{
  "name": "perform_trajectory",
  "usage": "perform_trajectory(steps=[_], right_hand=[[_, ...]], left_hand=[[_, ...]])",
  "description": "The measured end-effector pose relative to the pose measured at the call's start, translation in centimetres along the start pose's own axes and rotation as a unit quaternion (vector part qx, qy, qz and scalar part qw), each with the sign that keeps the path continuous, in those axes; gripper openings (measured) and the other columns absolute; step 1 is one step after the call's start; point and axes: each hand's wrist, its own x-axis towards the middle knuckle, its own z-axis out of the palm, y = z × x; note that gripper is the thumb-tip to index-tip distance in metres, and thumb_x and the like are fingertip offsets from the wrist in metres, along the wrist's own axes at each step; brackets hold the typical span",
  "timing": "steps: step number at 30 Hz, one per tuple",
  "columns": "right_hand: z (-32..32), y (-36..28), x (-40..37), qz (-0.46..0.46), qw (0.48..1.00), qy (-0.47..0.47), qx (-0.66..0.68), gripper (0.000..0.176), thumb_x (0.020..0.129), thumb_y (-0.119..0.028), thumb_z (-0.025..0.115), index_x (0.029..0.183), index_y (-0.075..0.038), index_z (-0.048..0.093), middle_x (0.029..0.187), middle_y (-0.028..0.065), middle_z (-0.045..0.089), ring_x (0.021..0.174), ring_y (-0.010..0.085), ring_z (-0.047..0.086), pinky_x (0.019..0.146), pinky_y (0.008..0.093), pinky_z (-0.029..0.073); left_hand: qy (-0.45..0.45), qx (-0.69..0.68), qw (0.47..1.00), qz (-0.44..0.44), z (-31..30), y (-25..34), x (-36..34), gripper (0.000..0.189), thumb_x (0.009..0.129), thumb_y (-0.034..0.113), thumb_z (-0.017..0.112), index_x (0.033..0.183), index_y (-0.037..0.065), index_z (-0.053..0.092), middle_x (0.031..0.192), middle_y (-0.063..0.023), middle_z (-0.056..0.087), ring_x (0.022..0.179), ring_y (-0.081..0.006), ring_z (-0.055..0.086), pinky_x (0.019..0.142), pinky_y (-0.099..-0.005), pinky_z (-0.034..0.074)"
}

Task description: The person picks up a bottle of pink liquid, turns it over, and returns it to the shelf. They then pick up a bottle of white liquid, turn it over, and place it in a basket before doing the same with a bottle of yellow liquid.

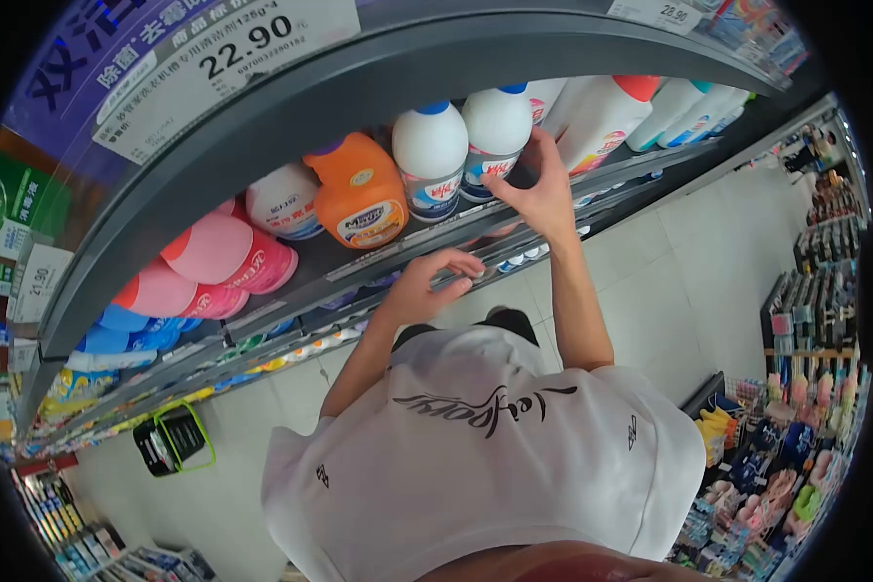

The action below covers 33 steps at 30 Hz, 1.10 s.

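My right hand (541,194) is at a white bottle (496,136) with a blue cap and a grey label, standing on the shelf. The thumb presses on the label while the fingers curve along the bottle's right side. A matching white bottle (430,155) stands just to the left. In front of the shelf edge, my left hand (432,284) hangs with loosely bent fingers apart and holds nothing. An orange bottle (359,194) is the nearest product to its upper left.
Pink bottles (228,254) fill the shelf's left part, and large white bottles with red caps (601,116) its right. A dark shelf edge with a price tag (252,48) arches above. A black-and-green shopping basket (173,441) sits on the floor at left; display racks (795,417) line the right.
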Motion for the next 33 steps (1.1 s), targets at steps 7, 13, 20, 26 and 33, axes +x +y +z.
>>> perform_trajectory(steps=[7,13,20,26,33], right_hand=[[-0.5,0.0,0.9,-0.022,0.995,-0.011,-0.095,0.075,0.059,-0.028,0.086,0.119,0.004,0.052,0.102,0.0167,0.066,0.093,0.0268,0.066,0.081,0.0350,0.053],[-0.8,1.1,1.1,-0.066,0.995,-0.012,-0.074,0.074,0.057,-0.026,0.085,0.116,0.003,0.052,0.097,0.0148,0.064,0.088,0.0244,0.064,0.079,0.0346,0.052],[-2.6,3.2,0.6,-0.267,0.963,0.021,0.033,0.076,0.050,-0.019,0.088,0.115,-0.002,0.053,0.109,0.0148,0.061,0.094,0.0286,0.062,0.082,0.0356,0.050],[-6.4,5.8,-1.6,-0.281,0.955,-0.072,0.057,0.089,0.045,-0.024,0.093,0.119,-0.003,0.050,0.118,0.0178,0.058,0.107,0.0303,0.058,0.090,0.0392,0.047],[-9.6,-0.3,-6.0,-0.352,0.874,-0.251,0.223,0.077,0.048,-0.024,0.084,0.114,0.003,0.055,0.108,0.0148,0.061,0.096,0.0248,0.063,0.081,0.0367,0.050]], left_hand=[[0.096,0.018,0.995,-0.025,1.9,0.0,-1.5,0.026,0.085,-0.002,0.057,0.111,0.000,0.061,0.110,-0.0096,0.065,0.100,-0.0187,0.063,0.089,-0.0314,0.049],[0.193,0.027,0.980,-0.041,5.0,0.7,-2.2,0.028,0.086,-0.004,0.056,0.114,0.000,0.058,0.111,-0.0097,0.065,0.100,-0.0180,0.063,0.088,-0.0318,0.049],[0.318,0.014,0.948,-0.030,8.5,2.2,-1.2,0.034,0.081,-0.005,0.060,0.114,0.001,0.058,0.109,-0.0103,0.066,0.097,-0.0188,0.064,0.086,-0.0318,0.049],[0.354,0.147,0.921,0.070,11.4,6.4,-0.6,0.046,0.075,0.003,0.069,0.119,-0.001,0.055,0.118,-0.0133,0.062,0.108,-0.0244,0.058,0.091,-0.0353,0.045],[0.433,0.002,0.882,0.188,16.9,7.6,-1.3,0.107,0.058,0.051,0.086,0.138,0.000,0.037,0.138,-0.0186,0.044,0.129,-0.0317,0.044,0.106,-0.0437,0.034]])
